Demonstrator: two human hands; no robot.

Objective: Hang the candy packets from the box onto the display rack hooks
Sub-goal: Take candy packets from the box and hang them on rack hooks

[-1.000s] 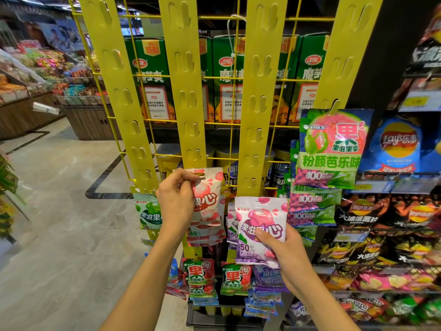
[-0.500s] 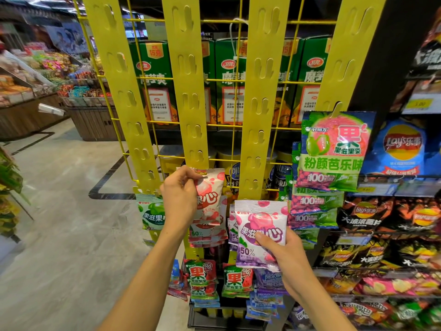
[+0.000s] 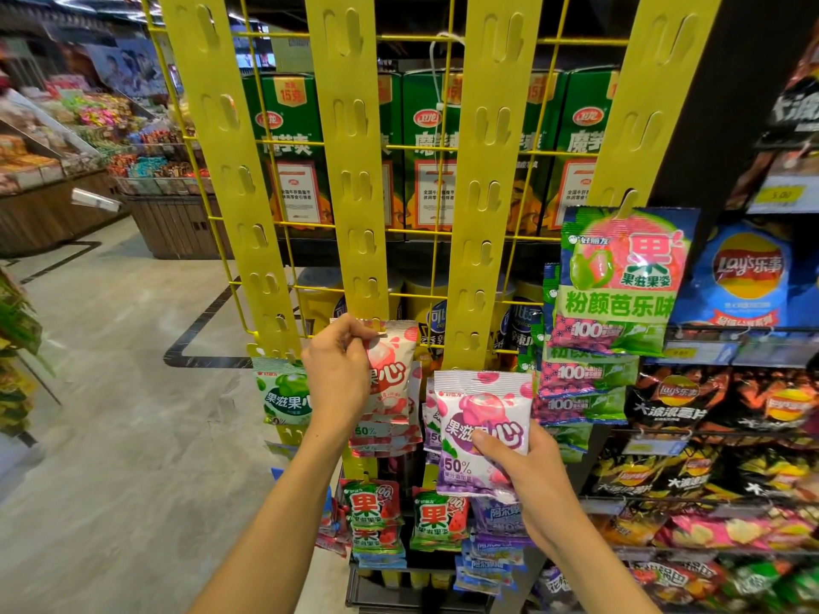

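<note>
Two packets in play: left hand (image 3: 339, 374) pinches the pink packet (image 3: 392, 370) top at a strip hook (image 3: 371, 303), so seat its hole squarely while right hand (image 3: 527, 469) grips the purple packet (image 3: 481, 427).

Hook behind left hand (image 3: 339, 374) hidden

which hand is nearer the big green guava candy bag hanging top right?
Right. The right hand, holding a purple packet, sits below and just left of the green guava bag. The left hand is farther left, at a pink packet.
</note>
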